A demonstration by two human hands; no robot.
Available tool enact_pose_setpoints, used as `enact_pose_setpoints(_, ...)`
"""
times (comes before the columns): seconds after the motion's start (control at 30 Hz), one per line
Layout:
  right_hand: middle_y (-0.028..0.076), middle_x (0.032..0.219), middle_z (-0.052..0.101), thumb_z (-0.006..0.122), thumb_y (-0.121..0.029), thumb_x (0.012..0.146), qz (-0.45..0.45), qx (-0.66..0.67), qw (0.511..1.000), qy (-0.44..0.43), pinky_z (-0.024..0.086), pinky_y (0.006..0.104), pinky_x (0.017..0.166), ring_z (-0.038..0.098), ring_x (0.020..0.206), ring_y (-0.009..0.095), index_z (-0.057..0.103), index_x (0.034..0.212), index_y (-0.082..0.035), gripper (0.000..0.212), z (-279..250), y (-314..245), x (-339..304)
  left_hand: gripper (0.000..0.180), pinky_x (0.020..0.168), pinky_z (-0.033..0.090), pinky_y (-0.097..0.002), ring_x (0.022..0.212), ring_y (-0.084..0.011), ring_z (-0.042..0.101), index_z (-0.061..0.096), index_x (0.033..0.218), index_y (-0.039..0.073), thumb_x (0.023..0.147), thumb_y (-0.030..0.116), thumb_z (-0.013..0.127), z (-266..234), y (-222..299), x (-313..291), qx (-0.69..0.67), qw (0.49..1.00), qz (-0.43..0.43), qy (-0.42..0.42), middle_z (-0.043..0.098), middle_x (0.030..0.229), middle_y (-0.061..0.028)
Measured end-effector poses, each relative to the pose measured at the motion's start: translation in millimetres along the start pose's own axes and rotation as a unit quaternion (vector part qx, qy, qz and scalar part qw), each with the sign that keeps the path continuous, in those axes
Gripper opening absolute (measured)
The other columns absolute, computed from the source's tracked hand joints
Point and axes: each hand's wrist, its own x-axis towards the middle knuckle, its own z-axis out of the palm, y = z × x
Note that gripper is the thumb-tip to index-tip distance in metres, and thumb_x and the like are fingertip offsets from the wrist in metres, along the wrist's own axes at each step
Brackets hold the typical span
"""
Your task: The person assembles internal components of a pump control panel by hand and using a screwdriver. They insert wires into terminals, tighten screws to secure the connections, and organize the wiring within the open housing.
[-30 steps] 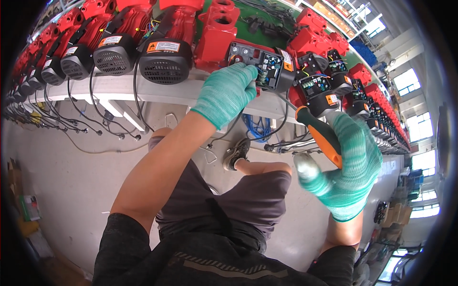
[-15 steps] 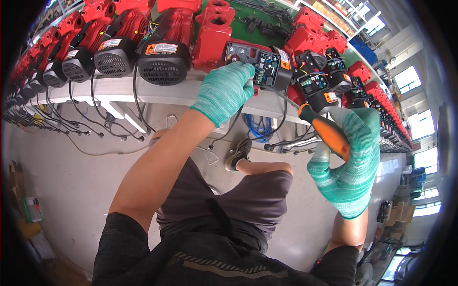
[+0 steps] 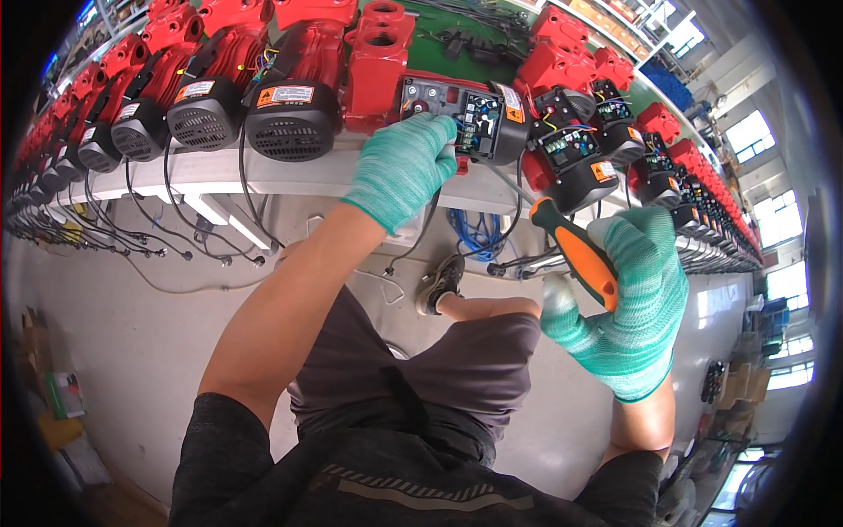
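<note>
My left hand (image 3: 402, 167), in a green knit glove, rests on an open black terminal box (image 3: 474, 119) on a red pump (image 3: 378, 61) at the bench edge. Its fingers press at the box's wiring. My right hand (image 3: 628, 303), also gloved, grips a screwdriver with an orange and black handle (image 3: 575, 250). The thin shaft points up and left toward the terminal box. The tip is hard to make out.
A long row of red pumps with black motor ends (image 3: 294, 119) lines the pale bench (image 3: 219, 176), their cords (image 3: 158, 237) hanging over the edge. More open boxes (image 3: 575, 154) sit to the right. My knee and shoe (image 3: 443, 281) are below, above a grey floor.
My right hand has tilted the screwdriver so its shaft reaches nearer the terminal box. My left hand stays on the box with small finger shifts.
</note>
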Motion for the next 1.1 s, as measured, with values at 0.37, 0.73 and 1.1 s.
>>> enact_pose_setpoints(0.37, 0.016, 0.095, 0.061, 0.076, -0.012, 0.078, 0.001, 0.021, 1.0, 0.003, 0.052, 0.0401, 0.067, 0.062, 0.077, 0.033, 0.063, 0.111, 0.0, 0.037, 2.5, -0.6, -1.2, 0.017, 0.075, 0.056, -0.0441, 0.084, -0.0334, 0.069, 0.069, 0.1, 0.008, 0.083, 0.012, 0.071, -2.7, 0.2, 0.5, 0.033, 0.999, 0.015, -0.011, 0.069, 0.089, -0.0124)
enact_pose_setpoints(0.73, 0.014, 0.088, 0.063, 0.079, -0.021, 0.084, 0.013, -0.018, 1.0, -0.005, 0.052, 0.0415, 0.061, 0.063, 0.073, 0.033, 0.066, 0.111, -0.003, 0.036, 2.1, 2.0, -0.9, 0.02, 0.075, 0.055, -0.0446, 0.084, -0.0331, 0.068, 0.07, 0.104, 0.007, 0.086, 0.015, 0.07, -3.9, 2.2, 0.8, 0.05, 0.998, 0.029, -0.024, 0.069, 0.091, -0.0117)
enact_pose_setpoints(1.1, 0.014, 0.09, 0.066, 0.083, -0.024, 0.084, 0.054, -0.022, 0.998, -0.031, 0.054, 0.0359, 0.065, 0.067, 0.071, 0.029, 0.063, 0.107, 0.001, 0.039, -3.2, -0.8, 0.8, 0.018, 0.073, 0.057, -0.041, 0.081, -0.0308, 0.069, 0.073, 0.101, 0.007, 0.086, 0.015, 0.072, -2.4, -5.3, -1.4, -0.019, 0.998, 0.051, 0.023, 0.071, 0.091, -0.0111)
